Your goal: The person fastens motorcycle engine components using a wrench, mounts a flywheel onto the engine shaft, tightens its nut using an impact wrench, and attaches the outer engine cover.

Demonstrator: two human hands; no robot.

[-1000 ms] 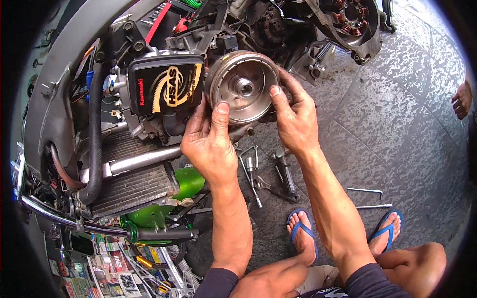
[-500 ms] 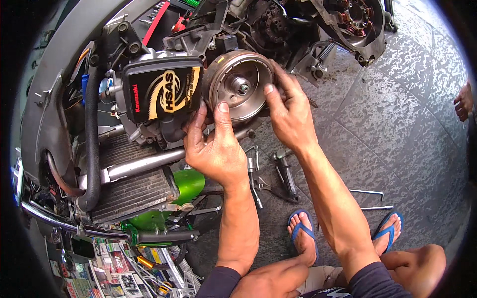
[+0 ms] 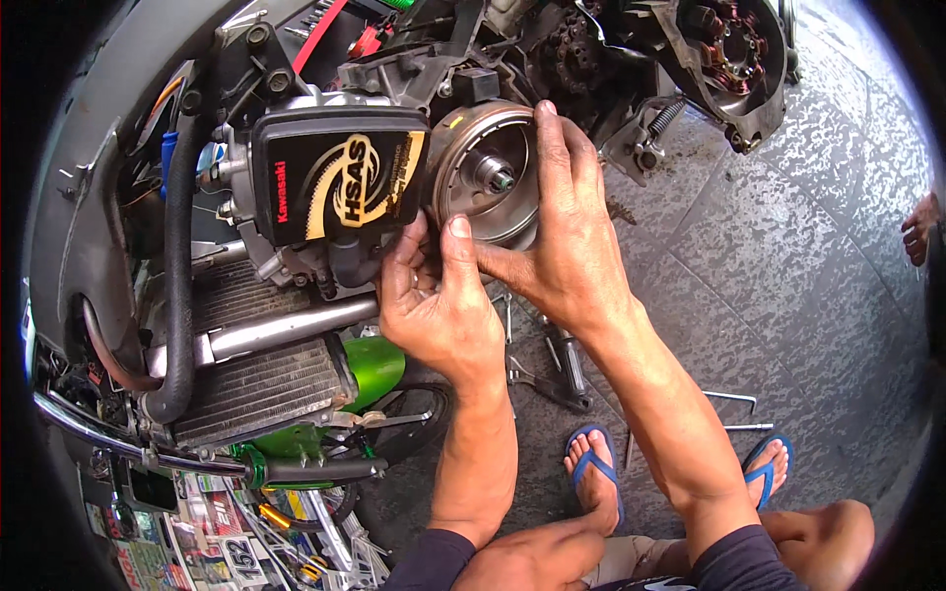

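Note:
A round metal flywheel [image 3: 468, 163] with a raised centre hub sits on the side of a motorcycle engine, its open face toward me. My left hand [image 3: 448, 325] grips its lower left edge, thumb on the rim and fingers curled behind. Along the right edge lie the fingers of my right hand [image 3: 583, 251], whose thumb reaches under the bottom rim close to my left thumb. Part of the flywheel's right side is hidden behind that hand. Just left of it is a black cover [image 3: 340, 177] with printed stickers.
A radiator [image 3: 261, 374] and a silver frame tube [image 3: 286, 325] lie at the left, near a green panel [image 3: 372, 364]. An opened side casing with copper coils [image 3: 734, 54] hangs at the upper right. Tools, including a dark-handled one [image 3: 570, 364], rest on the floor.
My right hand has shifted around the flywheel: its thumb has gone from the right rim to the bottom edge, and its fingers now stretch up the right side. My left hand keeps its place.

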